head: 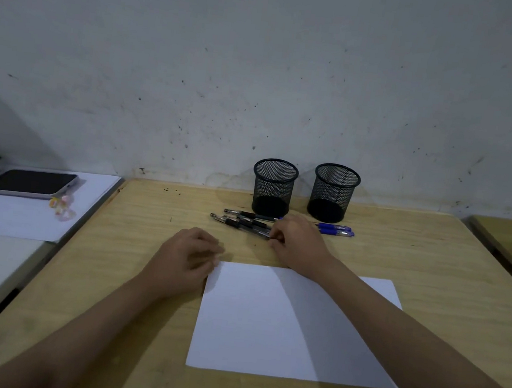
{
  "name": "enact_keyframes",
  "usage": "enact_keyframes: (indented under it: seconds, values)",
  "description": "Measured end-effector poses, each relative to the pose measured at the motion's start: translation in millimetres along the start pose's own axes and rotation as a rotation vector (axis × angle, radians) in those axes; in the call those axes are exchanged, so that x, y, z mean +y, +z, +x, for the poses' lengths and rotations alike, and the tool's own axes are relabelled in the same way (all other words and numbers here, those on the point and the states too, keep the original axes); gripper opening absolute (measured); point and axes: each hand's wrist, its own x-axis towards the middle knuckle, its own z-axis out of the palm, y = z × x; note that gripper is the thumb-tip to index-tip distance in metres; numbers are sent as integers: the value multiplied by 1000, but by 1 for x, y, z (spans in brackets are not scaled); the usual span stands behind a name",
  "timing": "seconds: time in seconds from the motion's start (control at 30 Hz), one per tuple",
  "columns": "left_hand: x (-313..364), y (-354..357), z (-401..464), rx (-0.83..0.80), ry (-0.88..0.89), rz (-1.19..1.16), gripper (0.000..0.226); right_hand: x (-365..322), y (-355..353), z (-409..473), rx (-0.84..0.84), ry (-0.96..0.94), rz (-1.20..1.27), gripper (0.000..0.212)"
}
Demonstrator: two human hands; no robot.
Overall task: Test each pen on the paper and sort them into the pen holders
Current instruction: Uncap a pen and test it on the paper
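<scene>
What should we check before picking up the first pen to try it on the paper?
1. Paper blank and flat on the wooden table: ok.
2. Left hand resting at the paper's top left corner to steady it: ok.
3. Right hand has fingertips on a black pen in the pile: ok, though whether the grip is closed, cannot tell.
4. Both mesh pen holders upright by the wall and empty: ok.
5. Blue pens waiting, apart from the holders: ok.
6. Pen tip exposed and ready to write: cannot tell.
</scene>
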Motion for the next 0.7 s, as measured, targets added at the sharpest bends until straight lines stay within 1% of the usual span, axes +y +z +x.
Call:
enact_keyframes:
  seconds: [0.07, 0.13, 0.2, 0.3, 0.37, 0.4, 0.47, 0.53, 0.63, 0.7]
  values:
    - [0, -1, -5, -11, -4, 21, 35, -4, -1, -1, 2, -5, -48, 11]
    - [2, 0, -4, 19, -19, 9, 34, -7, -2, -2, 23, -13, -74, 12]
    - [2, 1, -2, 29, -28, -3, 32, -10, -4, -4, 91, -15, -13, 11]
    - [3, 1, -4, 51, -8, 12, 25, -16, -14, -9, 246, -2, 290, 7]
    - [5, 0, -3, 175, 24, 75, 21, -19, -23, -13, 375, 33, 498, 9]
    - [7, 0, -3, 252, 31, 105, 25, -20, -29, -16, 412, 58, 590, 10]
    - [13, 0, -3, 346, 23, 118, 38, -22, -39, -20, 428, 90, 751, 14]
    - [21, 0, 0, 353, 47, 93, 43, -23, -46, -24, 430, 99, 850, 18]
    - [35, 0, 7, 326, 101, 32, 28, -26, -53, -30, 460, 113, 970, 18]
    - [43, -1, 13, 342, 154, -4, 20, -29, -57, -32, 497, 125, 1078, 17]
